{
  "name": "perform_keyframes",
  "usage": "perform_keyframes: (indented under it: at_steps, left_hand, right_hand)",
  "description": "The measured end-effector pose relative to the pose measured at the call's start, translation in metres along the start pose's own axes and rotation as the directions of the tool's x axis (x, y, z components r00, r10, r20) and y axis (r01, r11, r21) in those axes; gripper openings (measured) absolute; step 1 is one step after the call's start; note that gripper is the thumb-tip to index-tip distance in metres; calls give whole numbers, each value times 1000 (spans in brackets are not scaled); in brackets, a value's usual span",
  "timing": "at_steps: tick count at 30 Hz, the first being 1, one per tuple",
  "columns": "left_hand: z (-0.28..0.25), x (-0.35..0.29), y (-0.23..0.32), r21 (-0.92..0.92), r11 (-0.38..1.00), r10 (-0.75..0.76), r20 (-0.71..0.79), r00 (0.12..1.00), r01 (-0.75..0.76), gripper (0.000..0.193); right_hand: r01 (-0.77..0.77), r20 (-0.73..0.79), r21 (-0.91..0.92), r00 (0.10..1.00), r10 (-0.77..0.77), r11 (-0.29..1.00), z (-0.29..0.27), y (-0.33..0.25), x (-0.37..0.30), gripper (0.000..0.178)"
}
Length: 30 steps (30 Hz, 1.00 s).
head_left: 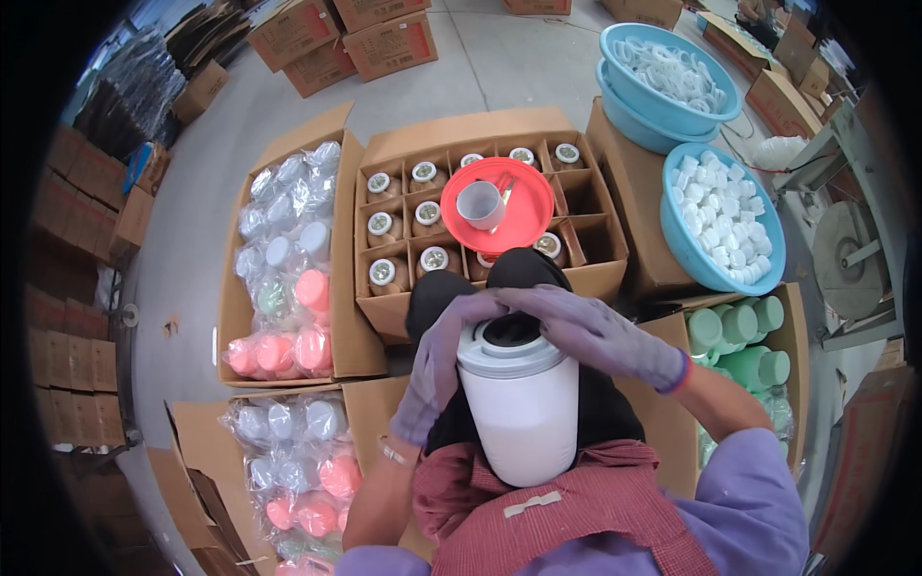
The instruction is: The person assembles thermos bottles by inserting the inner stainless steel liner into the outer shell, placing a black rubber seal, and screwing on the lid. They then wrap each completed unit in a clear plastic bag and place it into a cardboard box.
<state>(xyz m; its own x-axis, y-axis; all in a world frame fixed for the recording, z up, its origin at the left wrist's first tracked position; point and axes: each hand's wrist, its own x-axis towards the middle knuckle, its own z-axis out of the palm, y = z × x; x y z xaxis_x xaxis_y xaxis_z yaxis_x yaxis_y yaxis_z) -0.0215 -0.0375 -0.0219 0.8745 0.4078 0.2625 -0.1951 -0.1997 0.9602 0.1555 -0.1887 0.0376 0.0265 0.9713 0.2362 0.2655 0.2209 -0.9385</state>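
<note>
No wording legible; reddish print, too small and blurred to read, on the sealed cardboard cartons [389,46] stacked at top; similar red marks on the long carton [781,104] at upper right; faint reddish lettering on the brown carton [862,437] at lower right, equally unreadable at this angle.

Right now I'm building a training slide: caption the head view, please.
Gloved left hand and right hand on a white vessel, near a red tray atop a divided carton.

White jug [523,422], pale-grey lid [511,366]
</note>
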Motion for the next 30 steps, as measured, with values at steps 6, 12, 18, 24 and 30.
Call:
perform_keyframes:
  at_steps: [6, 12, 18, 24, 30]
  left_hand:
    - [38, 14, -11, -283, 952, -128, -13, 992, 119, 48]
    - [76, -85, -13, -168, 739, -653, 63, 755, 653, 53]
    - [86, -97, 7, -230, 717, -675, 6, 738, 658, 32]
    - [77, -99, -66, -487, 377, -701, 406, 586, 788, 38]
    - [72, -94, -49, -437, 635, -603, 236, 762, 637, 34]
  right_hand:
    - [-298, -186, 163, 927, 326, 941, -19, -5, -62, 37]
    - [-547, -449, 152, 704, 551, 823, -56, 28, -122, 44]
    - [-328, -43, 225, 937, 346, 918, -36, -1, -124, 55]
    - [349, 370, -275, 899, -236, 896, -12, -37, -66, 67]
    - [-72, 88, -174, 992, 88, 982, -32, -35, -83, 56]
